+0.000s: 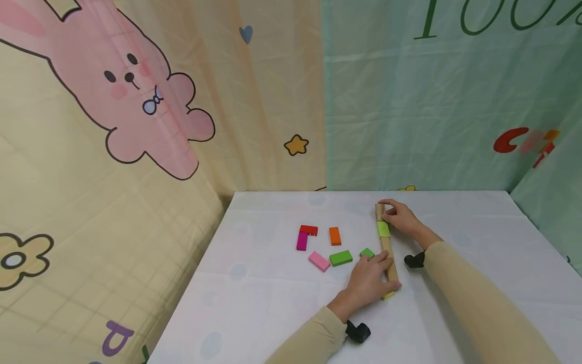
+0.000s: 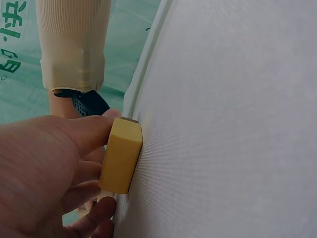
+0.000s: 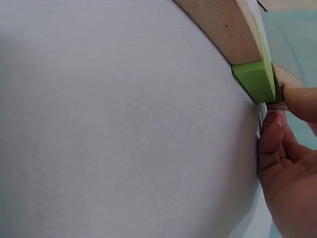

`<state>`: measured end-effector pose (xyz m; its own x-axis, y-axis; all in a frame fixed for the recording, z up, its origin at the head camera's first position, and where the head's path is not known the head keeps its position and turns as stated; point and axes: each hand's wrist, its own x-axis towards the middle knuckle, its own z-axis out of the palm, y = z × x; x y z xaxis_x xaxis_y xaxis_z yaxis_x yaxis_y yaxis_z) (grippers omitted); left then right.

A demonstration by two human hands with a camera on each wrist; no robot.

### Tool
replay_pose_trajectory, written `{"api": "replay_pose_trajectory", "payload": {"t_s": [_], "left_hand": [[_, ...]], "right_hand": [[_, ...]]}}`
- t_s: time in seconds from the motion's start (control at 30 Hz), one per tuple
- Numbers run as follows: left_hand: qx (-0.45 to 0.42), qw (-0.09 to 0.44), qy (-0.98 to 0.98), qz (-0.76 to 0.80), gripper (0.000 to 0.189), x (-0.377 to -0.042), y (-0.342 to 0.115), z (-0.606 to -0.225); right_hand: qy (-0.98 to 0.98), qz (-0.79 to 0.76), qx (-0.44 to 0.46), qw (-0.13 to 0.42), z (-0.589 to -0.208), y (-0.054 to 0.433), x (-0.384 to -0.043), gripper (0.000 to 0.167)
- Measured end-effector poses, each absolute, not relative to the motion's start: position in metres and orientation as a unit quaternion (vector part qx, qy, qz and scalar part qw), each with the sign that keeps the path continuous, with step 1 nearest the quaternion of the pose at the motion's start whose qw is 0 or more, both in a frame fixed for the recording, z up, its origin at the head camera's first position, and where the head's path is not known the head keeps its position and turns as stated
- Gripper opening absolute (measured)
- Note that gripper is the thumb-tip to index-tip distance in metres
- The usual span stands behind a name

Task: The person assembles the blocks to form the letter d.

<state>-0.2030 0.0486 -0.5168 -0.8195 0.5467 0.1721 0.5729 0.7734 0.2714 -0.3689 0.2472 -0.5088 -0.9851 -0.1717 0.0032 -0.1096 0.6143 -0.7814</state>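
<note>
While a purple block (image 1: 302, 241), red block (image 1: 309, 229), pink block (image 1: 319, 261), orange block (image 1: 335, 236) and green block (image 1: 341, 258) lie loose, my left hand (image 1: 369, 278), partly hiding a lime block (image 1: 366, 252), grips the near end of a block row (image 1: 386, 244) on the table (image 1: 254, 303); my right hand (image 1: 403, 219) pinches its far end.

There are two hands (image 1: 367, 279) (image 1: 402, 218), a row of at least four blocks (image 1: 384, 229) and, left of it, two green blocks (image 1: 341, 258) (image 1: 367, 252), one red (image 1: 309, 230), one magenta (image 1: 302, 241), one orange (image 1: 335, 236), one pink (image 1: 319, 261).
</note>
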Motion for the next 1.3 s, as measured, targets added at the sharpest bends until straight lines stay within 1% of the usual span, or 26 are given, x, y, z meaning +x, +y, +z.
{"api": "replay_pose_trajectory", "payload": {"t_s": [0.47, 0.83, 1.3], "left_hand": [[-0.300, 0.039, -0.940, -0.159, 0.064, -0.201, 0.048, -0.514], [-0.296, 0.045, -0.941, -0.158, 0.064, -0.202, 0.048, -0.517], [-0.292, 0.029, -0.941, -0.167, 0.063, -0.202, 0.048, -0.514]], "right_hand": [[0.898, -0.428, -0.077, 0.064, -0.504, 0.247, -0.369, 0.048], [0.910, -0.399, -0.084, 0.078, -0.501, 0.245, -0.368, 0.052], [0.922, -0.362, -0.104, 0.091, -0.498, 0.245, -0.369, 0.052]]}}
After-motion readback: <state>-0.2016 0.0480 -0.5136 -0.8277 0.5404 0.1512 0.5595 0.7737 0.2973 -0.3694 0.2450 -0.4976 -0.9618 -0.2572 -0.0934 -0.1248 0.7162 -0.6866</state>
